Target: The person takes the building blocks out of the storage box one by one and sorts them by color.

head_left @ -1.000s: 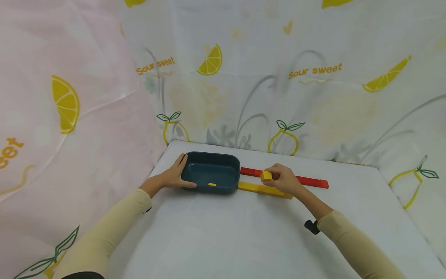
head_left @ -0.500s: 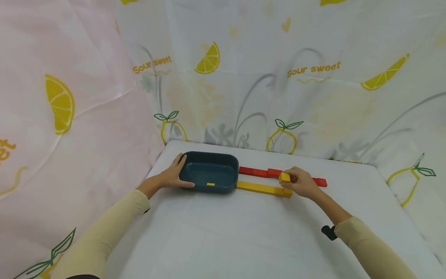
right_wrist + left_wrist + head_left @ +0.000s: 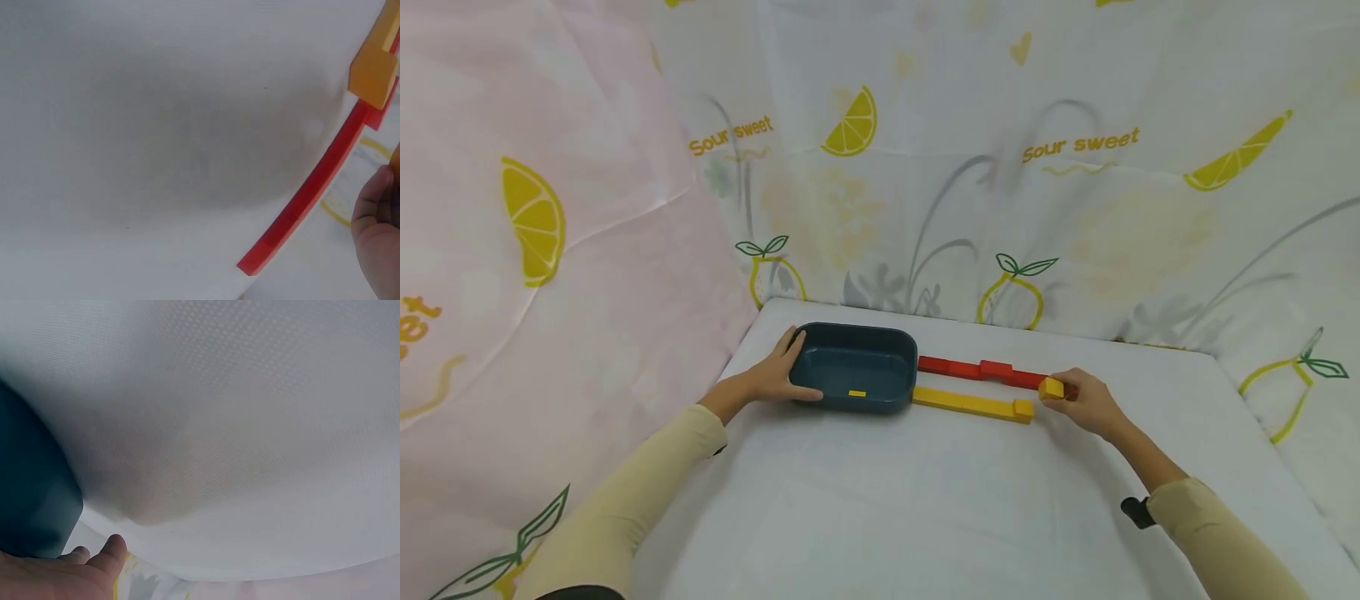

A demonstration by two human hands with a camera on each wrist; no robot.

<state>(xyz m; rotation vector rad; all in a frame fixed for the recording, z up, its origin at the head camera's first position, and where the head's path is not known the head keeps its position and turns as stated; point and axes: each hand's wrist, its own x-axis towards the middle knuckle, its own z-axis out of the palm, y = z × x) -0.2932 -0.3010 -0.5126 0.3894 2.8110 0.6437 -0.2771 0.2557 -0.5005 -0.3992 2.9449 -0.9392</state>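
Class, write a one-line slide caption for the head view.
Left hand rests on teal tray; right hand holds yellow block.

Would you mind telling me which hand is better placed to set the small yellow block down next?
Probably the right hand: it holds the yellow block beside the red strip. The left hand rests against the tray.
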